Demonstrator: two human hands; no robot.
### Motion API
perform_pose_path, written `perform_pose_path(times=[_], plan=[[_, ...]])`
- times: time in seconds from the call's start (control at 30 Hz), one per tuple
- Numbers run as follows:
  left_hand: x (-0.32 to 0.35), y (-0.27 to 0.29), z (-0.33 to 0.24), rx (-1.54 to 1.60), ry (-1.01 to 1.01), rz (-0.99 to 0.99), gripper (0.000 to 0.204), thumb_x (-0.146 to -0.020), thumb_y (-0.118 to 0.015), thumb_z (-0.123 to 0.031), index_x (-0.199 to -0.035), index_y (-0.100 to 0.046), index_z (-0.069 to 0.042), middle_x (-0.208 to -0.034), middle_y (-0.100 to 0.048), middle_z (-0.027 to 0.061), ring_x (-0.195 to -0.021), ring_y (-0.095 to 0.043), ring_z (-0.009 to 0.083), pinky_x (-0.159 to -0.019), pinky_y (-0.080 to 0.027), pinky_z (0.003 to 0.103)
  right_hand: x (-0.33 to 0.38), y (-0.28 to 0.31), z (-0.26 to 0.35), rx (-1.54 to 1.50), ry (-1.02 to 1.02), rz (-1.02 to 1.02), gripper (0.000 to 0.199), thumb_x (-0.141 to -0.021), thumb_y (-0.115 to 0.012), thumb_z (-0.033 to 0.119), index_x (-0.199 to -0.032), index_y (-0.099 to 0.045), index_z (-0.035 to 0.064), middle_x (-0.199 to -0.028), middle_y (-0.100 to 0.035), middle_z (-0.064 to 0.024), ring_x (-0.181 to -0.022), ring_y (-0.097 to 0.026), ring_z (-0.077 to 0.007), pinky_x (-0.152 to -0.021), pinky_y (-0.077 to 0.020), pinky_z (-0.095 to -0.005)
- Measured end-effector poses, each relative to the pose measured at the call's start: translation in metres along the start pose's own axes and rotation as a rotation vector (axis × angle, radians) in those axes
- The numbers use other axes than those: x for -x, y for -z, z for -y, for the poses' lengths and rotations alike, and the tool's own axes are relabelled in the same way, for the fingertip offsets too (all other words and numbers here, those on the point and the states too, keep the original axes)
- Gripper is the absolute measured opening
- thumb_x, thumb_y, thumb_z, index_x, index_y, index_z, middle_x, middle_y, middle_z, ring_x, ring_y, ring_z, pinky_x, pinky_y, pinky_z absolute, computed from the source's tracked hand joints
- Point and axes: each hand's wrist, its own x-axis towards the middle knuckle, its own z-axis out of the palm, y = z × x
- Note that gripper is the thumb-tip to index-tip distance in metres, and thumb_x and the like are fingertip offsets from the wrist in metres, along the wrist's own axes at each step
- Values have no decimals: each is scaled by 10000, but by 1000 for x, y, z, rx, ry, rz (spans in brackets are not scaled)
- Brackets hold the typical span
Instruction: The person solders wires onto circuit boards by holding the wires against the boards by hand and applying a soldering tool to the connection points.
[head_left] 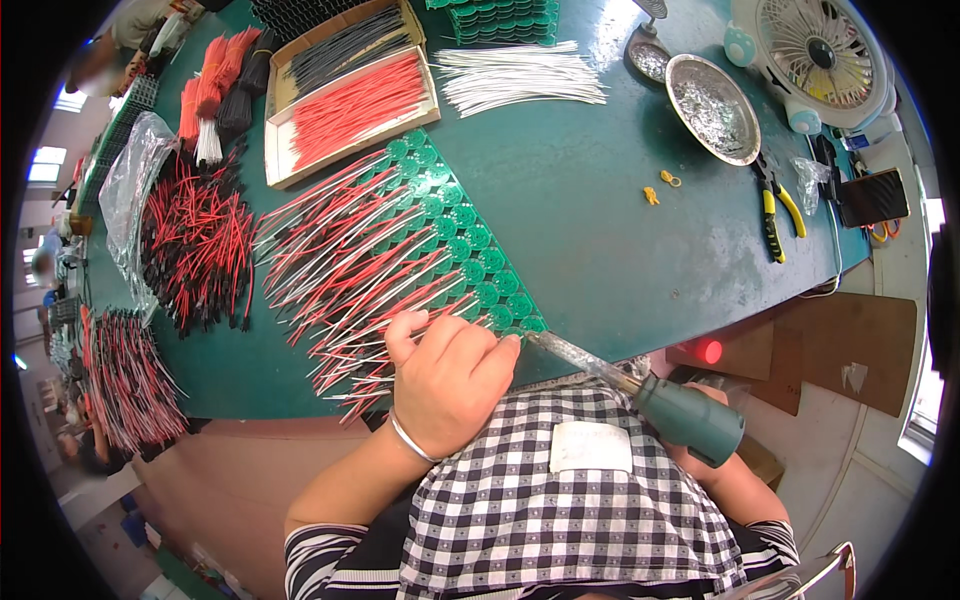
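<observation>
My right hand (710, 472) grips the dark green handle of a soldering iron (690, 415). The iron's metal shaft points left, its tip at the near corner of a panel of round green circuit boards (490, 262). Beside that corner, my left hand (450, 380) has its fingers curled and pressed together; what they pinch is hidden under them. Red, white and black wires (350, 260) fan out leftward from the panel in rows. Their ends near my left hand are partly covered by it.
Behind the panel, a box (350, 115) holds red and black wires; white wires (520, 78) lie beside it. At right are a metal bowl (712, 110), pliers (775, 210), a fan (820, 55) and a phone (873, 198). Wire heaps (200, 235) lie at left.
</observation>
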Motion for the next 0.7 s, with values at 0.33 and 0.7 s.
perform_pose_path(times=[0.33, 0.7], plan=[[2, -1, 1, 16, -1, -25, 209, -652, -739, -66, -844, -693, -134, -730, -529, -47, -734, -530, 143, -854, -291, 412, 27, -2, -14, -266, -307, -111, 449, -873, -568, 334, -1164, -572, -8, -687, -603, -41, -590, -575, -138, -649, -491, -309], [3, 0, 0, -4, 8, -19, 212, -653, -744, -84, -849, -693, -145, -738, -538, -47, -754, -543, 147, -857, -298, 423, 9, -5, 5, 34, -51, -91, 152, -792, -612, 206, -842, -654, 69, -785, -644, -81, -711, -604, -290, -657, -467, -390]])
